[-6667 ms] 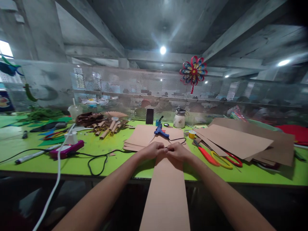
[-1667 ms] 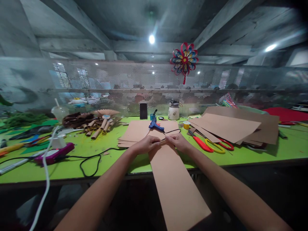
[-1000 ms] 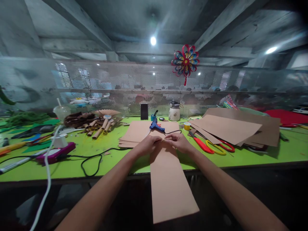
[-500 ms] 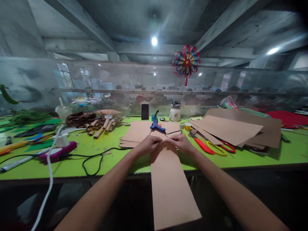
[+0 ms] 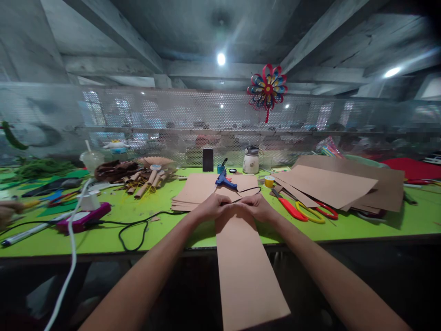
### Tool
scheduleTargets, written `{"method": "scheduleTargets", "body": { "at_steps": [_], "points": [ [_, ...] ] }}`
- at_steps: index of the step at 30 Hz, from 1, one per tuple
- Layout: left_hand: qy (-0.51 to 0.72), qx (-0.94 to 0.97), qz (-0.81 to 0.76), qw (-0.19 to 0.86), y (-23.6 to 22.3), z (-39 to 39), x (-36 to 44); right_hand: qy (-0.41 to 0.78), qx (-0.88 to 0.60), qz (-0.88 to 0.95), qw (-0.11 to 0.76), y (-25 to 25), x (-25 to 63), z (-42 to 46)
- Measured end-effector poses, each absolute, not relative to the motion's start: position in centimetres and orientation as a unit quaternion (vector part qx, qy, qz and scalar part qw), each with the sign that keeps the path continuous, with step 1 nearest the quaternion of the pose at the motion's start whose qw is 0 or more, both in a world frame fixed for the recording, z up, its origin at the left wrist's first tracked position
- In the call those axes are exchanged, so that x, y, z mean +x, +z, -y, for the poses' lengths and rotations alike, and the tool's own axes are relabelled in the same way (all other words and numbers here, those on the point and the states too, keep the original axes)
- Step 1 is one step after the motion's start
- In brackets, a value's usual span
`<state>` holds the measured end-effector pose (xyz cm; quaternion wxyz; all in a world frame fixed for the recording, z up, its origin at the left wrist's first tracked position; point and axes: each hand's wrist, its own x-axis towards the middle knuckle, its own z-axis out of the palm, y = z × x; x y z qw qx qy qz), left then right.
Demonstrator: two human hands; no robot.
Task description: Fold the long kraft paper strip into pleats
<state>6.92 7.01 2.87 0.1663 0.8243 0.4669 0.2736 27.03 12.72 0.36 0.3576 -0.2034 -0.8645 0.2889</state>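
"Lime-green counter (image 5: 96,241), perforated screen (image 5: 193,110) behind it. Where's the work in all that?"

"Front and centre: the brown paper strip (image 5: 248,271). Its far end is over the counter; its near end sticks out past the counter's front edge."

"How would you handle that far edge well?"

"I'd say pinch evenly from both sides and press level, thumbs working in from the corners, so the edge doesn't skew. The loose near end could tug it askew, so a light, square grip seems best."

"And the grip?"

"Left hand (image 5: 215,207): closed, fingertips pinching the strip's far edge. Right hand (image 5: 257,207): the same, closed on that edge, just beside the left. What the fingertips do underneath is hidden."

"What's nearby?"

"Just beyond, a blue glue gun (image 5: 225,181) resting on a paper stack (image 5: 193,188), its black cord (image 5: 250,188) trailing near the fingers. To the right, red-handled scissors (image 5: 292,208) near loose brown sheets (image 5: 337,184). At the far left edge of view, another person's blurred hand (image 5: 7,214); I can't tell its grip."
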Motion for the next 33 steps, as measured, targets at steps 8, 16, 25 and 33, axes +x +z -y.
{"method": "scheduleTargets", "body": {
  "at_steps": [8,16,25,33],
  "points": [
    [0.264,0.808,-0.469,0.241,3.0,-7.6,5.8,0.37,-0.218,0.828,0.36,0.5,27.2,-13.0],
    [0.246,0.772,-0.455,0.369,3.6,-7.2,5.1,0.384,-0.221,0.824,0.354,0.8,27.5,-13.1],
    [0.251,0.784,-0.456,0.339,3.7,-7.0,5.4,0.41,-0.228,0.814,0.342,1.5,27.7,-12.9],
    [0.269,0.748,-0.467,0.388,3.3,-7.3,5.2,0.424,-0.228,0.806,0.344,0.9,27.5,-13.6]
  ]
}}
